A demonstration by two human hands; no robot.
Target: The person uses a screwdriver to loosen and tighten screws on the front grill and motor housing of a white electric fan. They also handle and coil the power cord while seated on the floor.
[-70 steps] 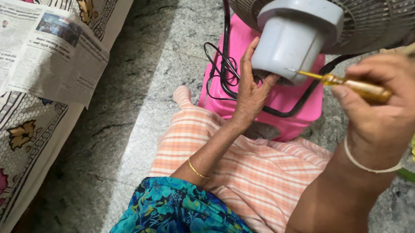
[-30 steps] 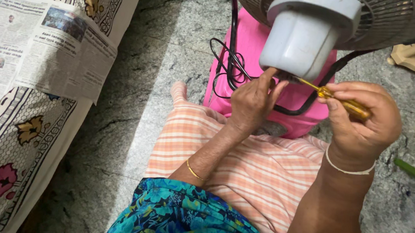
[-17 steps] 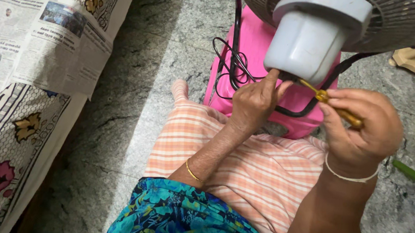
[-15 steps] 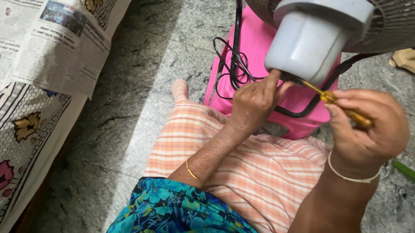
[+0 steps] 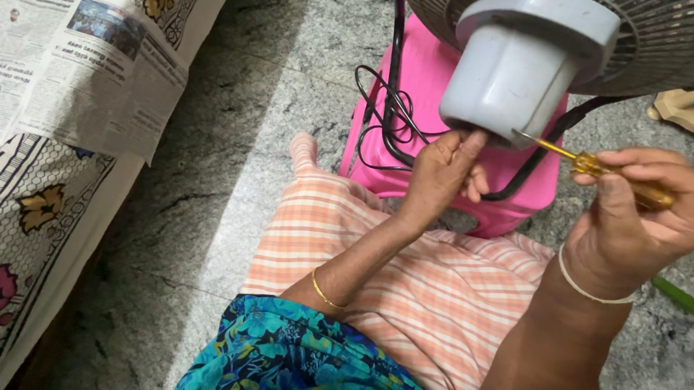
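While right hand gripped the yellow-handled screwdriver, shaft slanting up-left to the grey fan motor housing, left hand, nearer, pinched beneath the housing's lower edge.

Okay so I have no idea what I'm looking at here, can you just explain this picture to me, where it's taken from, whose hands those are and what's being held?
The picture comes from a camera worn on a person's head, looking down at their own lap and hands. The person sits on a stone floor. In front of them a grey fan rests on a pink stool, with a black cord coiled beside it. The left hand touches the underside of the fan's motor housing. The right hand grips a yellow-handled screwdriver, its tip against the housing's lower edge. At left lies a newspaper on a flowered cloth.
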